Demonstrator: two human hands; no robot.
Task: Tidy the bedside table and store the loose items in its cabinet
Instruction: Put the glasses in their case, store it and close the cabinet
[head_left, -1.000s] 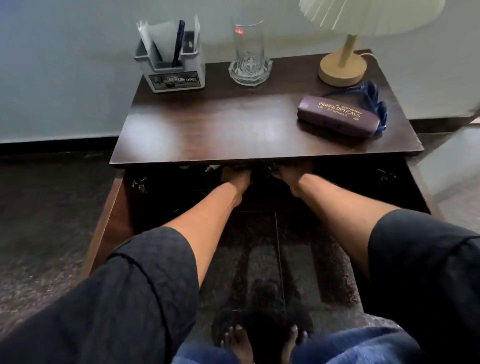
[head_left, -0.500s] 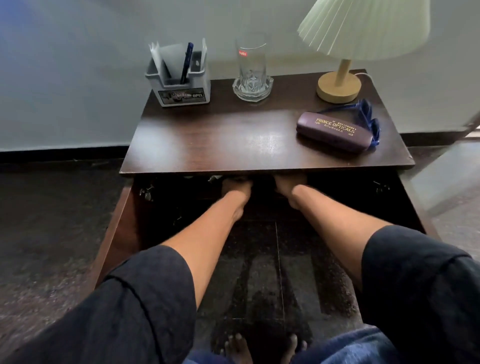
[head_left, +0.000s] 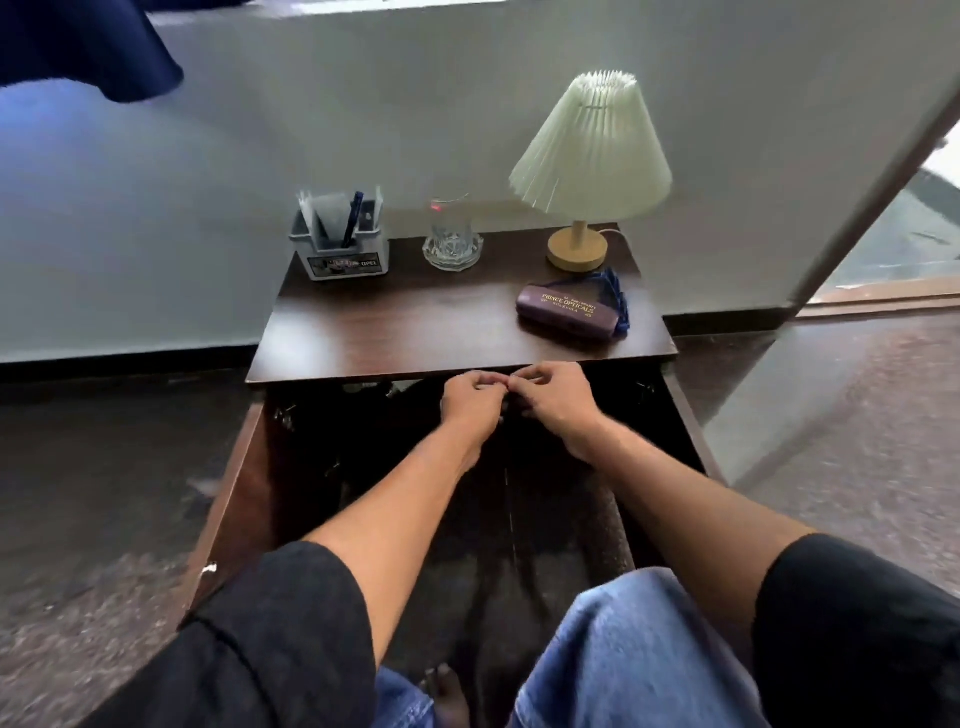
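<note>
The dark wooden bedside table stands against the wall with both cabinet doors swung open. Its dark cabinet interior shows only small, unclear shapes just under the top. My left hand and my right hand are side by side just below the table's front edge, in front of the opening. Their fingers are curled and the fingertips touch each other; I see nothing in them. A purple glasses case lies on the right of the top, with blue glasses behind it.
At the back of the top stand a grey pen organiser, a glass on a crystal dish and a pleated lamp. The left door and right door flank my forearms. My knees and bare foot are below.
Both hands have come out of the cabinet and now meet in front of its top edge. The view has pulled back and tilted up, showing more wall.
</note>
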